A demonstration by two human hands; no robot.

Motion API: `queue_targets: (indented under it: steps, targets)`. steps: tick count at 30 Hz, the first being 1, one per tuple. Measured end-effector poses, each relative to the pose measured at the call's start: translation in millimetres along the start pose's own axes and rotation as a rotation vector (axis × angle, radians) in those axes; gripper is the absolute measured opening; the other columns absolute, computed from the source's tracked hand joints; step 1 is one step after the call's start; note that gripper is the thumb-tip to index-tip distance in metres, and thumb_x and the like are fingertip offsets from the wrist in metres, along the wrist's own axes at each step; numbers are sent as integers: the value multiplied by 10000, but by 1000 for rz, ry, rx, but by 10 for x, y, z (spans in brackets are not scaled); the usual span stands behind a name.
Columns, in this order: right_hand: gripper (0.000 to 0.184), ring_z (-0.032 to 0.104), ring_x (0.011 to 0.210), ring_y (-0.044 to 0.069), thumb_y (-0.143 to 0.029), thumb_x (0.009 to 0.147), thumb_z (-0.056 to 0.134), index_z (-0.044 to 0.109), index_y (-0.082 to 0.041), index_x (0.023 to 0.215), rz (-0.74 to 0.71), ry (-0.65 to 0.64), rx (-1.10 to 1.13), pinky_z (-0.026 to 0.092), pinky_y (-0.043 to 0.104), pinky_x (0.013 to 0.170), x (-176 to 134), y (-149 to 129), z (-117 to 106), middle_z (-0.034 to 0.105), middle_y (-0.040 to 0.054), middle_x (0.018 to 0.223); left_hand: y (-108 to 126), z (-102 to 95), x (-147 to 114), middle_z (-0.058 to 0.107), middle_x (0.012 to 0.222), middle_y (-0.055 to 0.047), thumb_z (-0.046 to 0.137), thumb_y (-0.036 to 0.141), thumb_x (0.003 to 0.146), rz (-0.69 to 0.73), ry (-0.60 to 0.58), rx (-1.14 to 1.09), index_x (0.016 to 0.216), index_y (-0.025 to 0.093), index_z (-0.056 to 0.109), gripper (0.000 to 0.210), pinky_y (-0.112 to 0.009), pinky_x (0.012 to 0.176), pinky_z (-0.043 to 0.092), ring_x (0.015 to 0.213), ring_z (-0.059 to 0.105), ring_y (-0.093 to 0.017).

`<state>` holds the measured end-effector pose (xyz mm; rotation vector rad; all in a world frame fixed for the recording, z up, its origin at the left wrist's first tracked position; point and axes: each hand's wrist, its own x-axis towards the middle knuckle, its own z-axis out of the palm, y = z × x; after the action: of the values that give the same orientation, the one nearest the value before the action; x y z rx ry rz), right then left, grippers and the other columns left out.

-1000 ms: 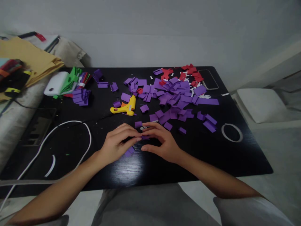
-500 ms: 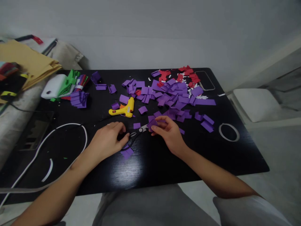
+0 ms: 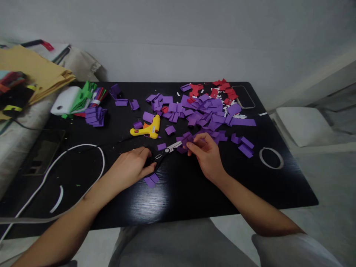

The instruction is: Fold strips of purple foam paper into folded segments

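My left hand [image 3: 136, 161] is closed around the black handles of a pair of scissors [image 3: 170, 148], whose silver blades point up and to the right. Beyond the blade tips, my right hand [image 3: 204, 152] has its thumb and forefinger at a small purple paper piece [image 3: 187, 138], which looks pinched at its edge. Other purple pieces lie under and behind it, so its outline is partly hard to make out. One cut purple piece [image 3: 151, 180] rests below the scissors, and a smaller purple piece [image 3: 161, 147] sits just above them.
Purple paper pieces [image 3: 205, 107] are heaped at the back, with red scraps [image 3: 224, 87] and white bits. A yellow glue gun [image 3: 147, 129] lies beyond my left hand. A white cable [image 3: 103, 159] loops at left. A tape ring [image 3: 271, 157] and a phone-shaped frame [image 3: 243, 97] are at right.
My right hand has moved right and slightly up with the purple piece, away from the scissors. More of the blades now shows. The left hand has stayed nearly in place.
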<state>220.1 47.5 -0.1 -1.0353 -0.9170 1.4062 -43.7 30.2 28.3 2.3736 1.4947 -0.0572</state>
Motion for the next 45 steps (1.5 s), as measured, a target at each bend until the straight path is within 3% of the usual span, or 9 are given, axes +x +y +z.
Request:
queue_targets:
  steps: [5,8,11,15,18,22,27,32,45]
  targets:
    - [215,690,688,122,-278,743,892,716,-233,858,-19,66,-10,602,264,655,43,-23,-23,713,-41,804,-103,-112,-56,733,937,-39,495,497,1032,-3,53,-308,1118,194,588,328,-319,715,517,750,709,-208]
    - [229,732,776,157,-305,714,915,743,-235,849,-19,83,11,636,270,646,47,-30,-17,725,-29,803,-90,-160,-61,728,957,-19,504,496,1027,-7,91,-436,1149,208,612,331,-277,650,479,729,674,-174]
    - [226,746,770,163,-305,706,927,759,-234,839,-40,73,-1,659,278,640,25,-35,-2,743,-23,791,-65,-168,-56,702,878,-4,564,502,997,-10,119,-481,1034,208,654,310,-266,623,443,726,637,-167]
    - [207,753,739,160,-285,709,928,767,-230,828,-94,72,-44,682,291,657,-14,-52,19,756,-19,771,-66,-184,-66,626,779,9,598,473,970,-4,146,-400,878,203,601,285,-284,634,413,680,569,-162]
    - [197,765,743,171,-288,722,921,763,-226,821,-110,71,-86,692,304,671,-39,-73,33,765,-13,768,-65,-206,-75,640,862,-8,628,474,931,-1,131,-349,942,207,586,271,-302,677,435,737,589,-189]
    - [211,768,722,179,-316,729,921,754,-229,826,-128,79,-132,694,327,691,-57,-89,45,768,-7,770,-25,-200,-62,656,991,-47,747,536,802,26,137,-259,998,208,559,426,-344,777,473,870,622,-247]
    - [245,770,722,193,-360,722,934,750,-239,828,-132,93,-143,701,366,718,-71,-86,49,769,0,783,34,-145,-53,603,798,-15,606,504,941,36,217,-142,840,218,510,319,-320,704,433,723,594,-201]
    - [205,773,732,191,-331,750,919,759,-236,834,-155,87,-176,703,360,721,-92,-78,53,777,6,799,42,-128,-61,609,736,-12,590,434,931,-2,164,-40,755,219,507,289,-303,611,363,635,569,-180]
    - [188,765,721,193,-325,760,916,765,-250,842,-160,57,-185,690,374,728,-123,-38,61,779,1,800,52,-117,-34,634,721,-19,565,303,877,35,118,-63,721,216,510,186,-308,608,358,632,589,-180]
